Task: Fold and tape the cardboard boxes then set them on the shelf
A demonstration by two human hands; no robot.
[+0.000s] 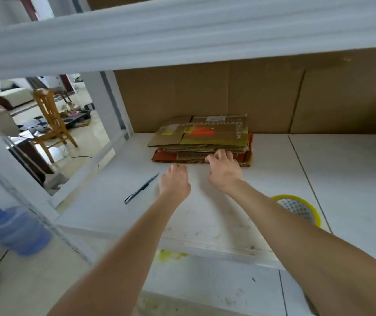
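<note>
Separation of one flat box from the pile is, I think, the step in hand now, and it should be done slowly. The stack of flattened cardboard boxes [205,135] lies on the shelf [273,179], directly beyond both hands. It would be good to lift only one sheet at its near edge and to keep the other hand flat on the sheets below so that they do not slide. Then the sheet can be pulled toward the body, where there is more room for folding. The edges look thin and uneven, so two sheets can easily come together.

The right hand [224,172] touches the near edge of the stack. Its fingers are bent against the lower sheets and the thumb stands out to the side. Whether they already pinch a sheet, I cannot tell. The left hand [174,184] is just before the stack, fingers loosely bent downward, holding nothing. A dark pen-like tool [141,188] lies to the left of this hand, near but apart.
</note>
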